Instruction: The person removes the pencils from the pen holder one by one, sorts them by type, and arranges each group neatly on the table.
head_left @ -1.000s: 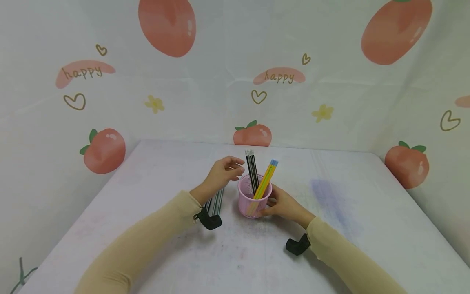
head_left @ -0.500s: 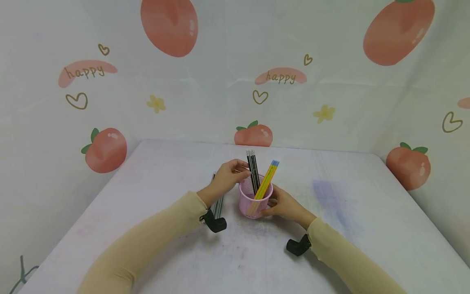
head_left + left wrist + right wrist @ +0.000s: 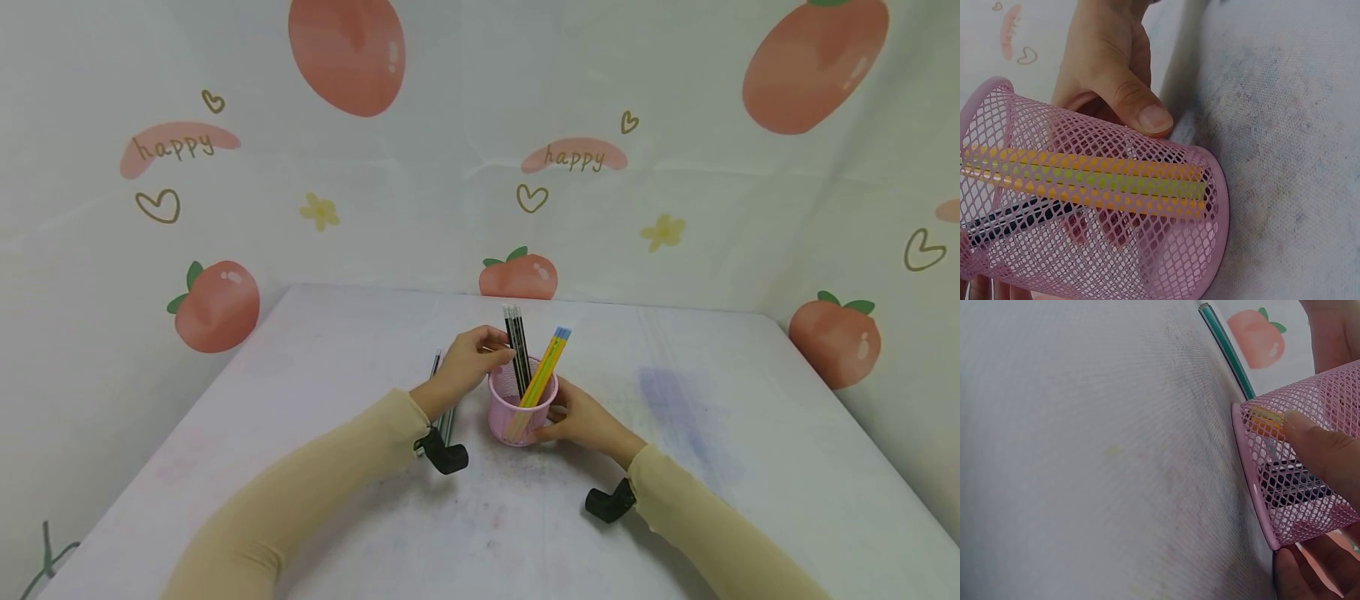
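A pink mesh pencil cup (image 3: 517, 423) stands upright on the table, holding several black pencils (image 3: 518, 350) and several yellow pencils (image 3: 547, 367) with blue ends. My right hand (image 3: 588, 418) grips the cup's lower right side, its thumb and fingers on the mesh in the right wrist view. At the left of the rim my left hand (image 3: 468, 362) pinches the black pencils between thumb and fingertips; the exact contact is partly hidden. In the left wrist view only a few left fingers (image 3: 1000, 290) show, by the rim. The yellow pencils lean right.
Dark green, striped pencils (image 3: 1229, 353) lie on the table left of the cup, mostly hidden under my left forearm in the head view. The white table (image 3: 525, 533) has faint stains. Behind it hangs a white cloth (image 3: 420, 167) printed with peaches.
My left hand has moved right, from beside the cup to the black pencils at its rim, and its thumb and fingers have closed. My right hand and the cup stay put.
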{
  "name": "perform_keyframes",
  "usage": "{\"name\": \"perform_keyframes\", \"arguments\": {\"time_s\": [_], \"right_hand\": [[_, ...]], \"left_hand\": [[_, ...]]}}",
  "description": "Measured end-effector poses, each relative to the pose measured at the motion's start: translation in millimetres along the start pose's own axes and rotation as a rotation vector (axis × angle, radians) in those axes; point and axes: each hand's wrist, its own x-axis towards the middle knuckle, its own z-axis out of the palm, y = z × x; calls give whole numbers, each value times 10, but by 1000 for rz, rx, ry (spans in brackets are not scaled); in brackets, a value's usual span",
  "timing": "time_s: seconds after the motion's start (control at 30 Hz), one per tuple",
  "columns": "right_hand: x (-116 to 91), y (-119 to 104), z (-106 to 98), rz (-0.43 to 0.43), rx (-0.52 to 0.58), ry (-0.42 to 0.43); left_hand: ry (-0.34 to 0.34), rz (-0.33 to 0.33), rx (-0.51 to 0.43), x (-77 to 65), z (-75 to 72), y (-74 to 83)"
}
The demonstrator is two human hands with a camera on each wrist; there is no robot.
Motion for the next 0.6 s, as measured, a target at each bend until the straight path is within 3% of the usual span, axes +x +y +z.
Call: {"name": "perform_keyframes", "arguments": {"time_s": [0.3,0.6], "right_hand": [[4,-1,4,7,13,0],[11,4,6,-14,16,-2]], "left_hand": [[15,-33,-29,-5,26,15],[30,-3,-121,15,17,11]]}}
